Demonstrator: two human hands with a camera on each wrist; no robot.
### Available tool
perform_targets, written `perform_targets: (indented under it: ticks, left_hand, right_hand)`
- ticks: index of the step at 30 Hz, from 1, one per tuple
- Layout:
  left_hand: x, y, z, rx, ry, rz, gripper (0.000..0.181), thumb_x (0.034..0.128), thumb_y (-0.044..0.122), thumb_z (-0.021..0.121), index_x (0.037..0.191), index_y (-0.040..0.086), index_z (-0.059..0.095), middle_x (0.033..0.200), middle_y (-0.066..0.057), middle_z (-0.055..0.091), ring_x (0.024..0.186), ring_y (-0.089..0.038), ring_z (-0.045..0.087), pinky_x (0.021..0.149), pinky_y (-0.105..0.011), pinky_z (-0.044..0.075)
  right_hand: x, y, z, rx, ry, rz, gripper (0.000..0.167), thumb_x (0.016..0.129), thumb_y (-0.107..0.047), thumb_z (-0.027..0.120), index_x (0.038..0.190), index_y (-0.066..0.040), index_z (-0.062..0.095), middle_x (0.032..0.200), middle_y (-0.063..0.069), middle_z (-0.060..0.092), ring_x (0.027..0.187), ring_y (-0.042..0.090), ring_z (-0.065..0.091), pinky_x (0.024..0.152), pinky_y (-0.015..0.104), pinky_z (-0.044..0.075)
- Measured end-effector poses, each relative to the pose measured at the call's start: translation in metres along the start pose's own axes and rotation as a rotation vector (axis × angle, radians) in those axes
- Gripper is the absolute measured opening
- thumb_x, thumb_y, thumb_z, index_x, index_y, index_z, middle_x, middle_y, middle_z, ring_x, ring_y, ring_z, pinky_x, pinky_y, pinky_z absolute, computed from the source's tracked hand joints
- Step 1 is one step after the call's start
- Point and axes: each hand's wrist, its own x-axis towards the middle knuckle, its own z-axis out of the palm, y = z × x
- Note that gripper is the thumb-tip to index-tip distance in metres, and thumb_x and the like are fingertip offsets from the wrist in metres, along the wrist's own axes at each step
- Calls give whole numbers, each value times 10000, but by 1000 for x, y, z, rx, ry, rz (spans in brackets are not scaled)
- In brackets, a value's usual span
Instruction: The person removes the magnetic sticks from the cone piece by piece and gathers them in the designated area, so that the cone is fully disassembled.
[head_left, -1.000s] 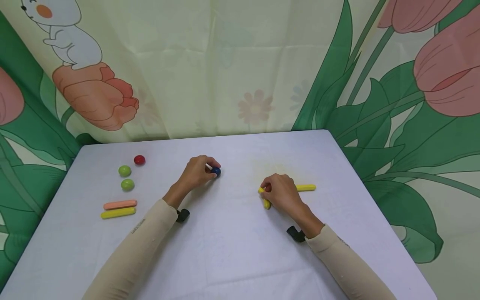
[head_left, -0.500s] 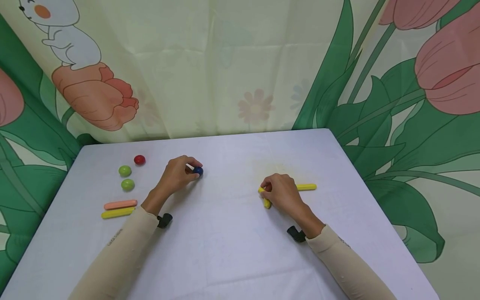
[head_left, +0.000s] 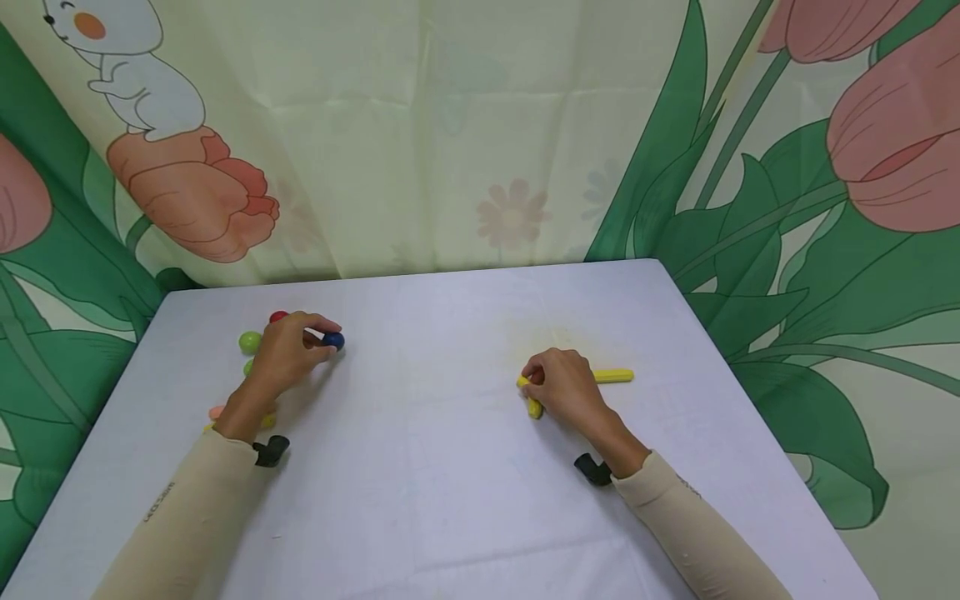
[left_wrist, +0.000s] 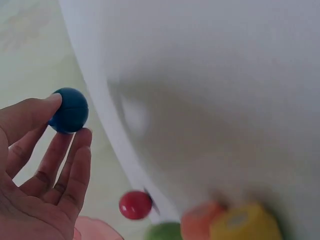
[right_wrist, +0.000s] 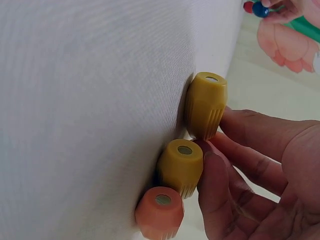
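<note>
My left hand (head_left: pixel 288 354) pinches a blue ball (head_left: pixel 333 341) between thumb and fingertips, at the left part of the table; the left wrist view shows the ball (left_wrist: pixel 74 111) from the side. At the right, my right hand (head_left: pixel 564 385) has its thumb and fingers on a yellow stick (right_wrist: pixel 206 106) with a metal disc in its end. Beside it lie a second yellow stick (right_wrist: pixel 181 167) and an orange stick (right_wrist: pixel 159 214), seen end-on. In the head view, another yellow stick piece (head_left: pixel 615 376) sticks out right of the hand, which hides part of this group.
Behind my left hand are a red ball (head_left: pixel 278 317), a green ball (head_left: pixel 250 342) and a second green ball (head_left: pixel 248 367), mostly covered. An orange stick (head_left: pixel 216 412) and a yellow stick (head_left: pixel 268 421) lie partly under the left wrist. A patterned curtain (head_left: pixel 450 167) stands behind the white table (head_left: pixel 450 500).
My left hand has moved left across the table with the blue ball, now covering parts of the balls and sticks there. The right hand has stayed in place.
</note>
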Motion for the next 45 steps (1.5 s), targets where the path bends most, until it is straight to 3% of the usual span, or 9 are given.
perform_targets:
  ticks: [7, 15, 21, 30, 36, 41, 45]
  left_hand:
    - [-5, -21, -20, 54, 52, -36, 316, 932, 49, 784, 1246, 53, 756, 1208, -213, 673, 1048, -379, 667, 820, -366, 503]
    - [-3, -40, -29, 107, 56, -107, 311, 943, 61, 767, 1251, 26, 737, 1216, -266, 616, 1094, -450, 616, 799, -467, 554]
    - [-1, -43, -31, 152, 50, -104, 319, 941, 49, 761, 1255, 4, 724, 1217, -296, 605, 1086, -468, 599, 811, -520, 579]
    - [3, -43, -30, 221, 30, -108, 337, 931, 21, 756, 1264, -14, 719, 1244, -336, 595, 1095, -493, 569, 963, -663, 508]
    - [5, -44, -28, 217, 22, -122, 345, 936, 8, 743, 1279, -16, 711, 1283, -348, 579, 1138, -515, 553, 1035, -699, 481]
    - [1, -40, -29, 266, 47, -84, 365, 912, 44, 773, 1271, 3, 724, 1251, -331, 617, 1170, -522, 509, 984, -685, 485]
    - [-8, -25, -26, 326, 137, 38, 404, 889, 129, 827, 1261, 6, 732, 1205, -303, 654, 1165, -510, 471, 917, -649, 480]
  right_hand:
    - [1, 0, 1, 4, -2, 7, 148, 849, -141, 902, 969, -116, 820, 798, -30, 708, 773, 147, 619, 704, 299, 483]
    - [0, -2, 1, 20, 2, 8, 145, 847, -133, 902, 965, -111, 820, 802, -28, 716, 779, 150, 628, 711, 306, 488]
    - [0, -2, 0, 20, 6, -1, 146, 845, -129, 903, 964, -110, 822, 797, -33, 718, 771, 142, 630, 709, 304, 491]
    - [0, -1, 1, 29, 5, -3, 156, 844, -126, 902, 976, -104, 822, 801, -32, 722, 769, 137, 632, 702, 296, 495]
    - [2, -2, 2, 29, 14, -5, 156, 838, -119, 905, 971, -104, 824, 799, -28, 727, 767, 139, 637, 704, 299, 496]
    - [1, -2, 1, 20, 19, -7, 175, 851, -148, 903, 1002, -100, 828, 804, -29, 716, 781, 149, 628, 732, 314, 491]
    - [-3, -5, 0, -10, 55, -20, 223, 888, -215, 879, 1072, -102, 825, 862, -8, 726, 823, 175, 633, 772, 344, 499]
